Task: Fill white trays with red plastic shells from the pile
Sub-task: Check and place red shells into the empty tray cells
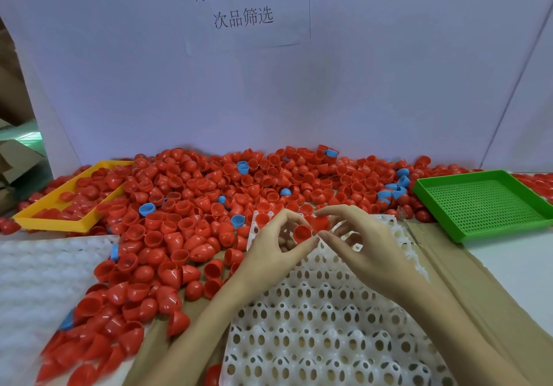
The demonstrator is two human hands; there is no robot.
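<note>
The left hand (284, 245) pinched a red shell (302, 234) just over the white tray's (314, 319) far cells, the right hand (356, 236) pinching another shell (320, 222) beside it

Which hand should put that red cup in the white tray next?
Probably the left hand. It already pinches a red shell between thumb and finger, right above the far end of the white tray. The right hand holds another shell slightly farther back.
</note>
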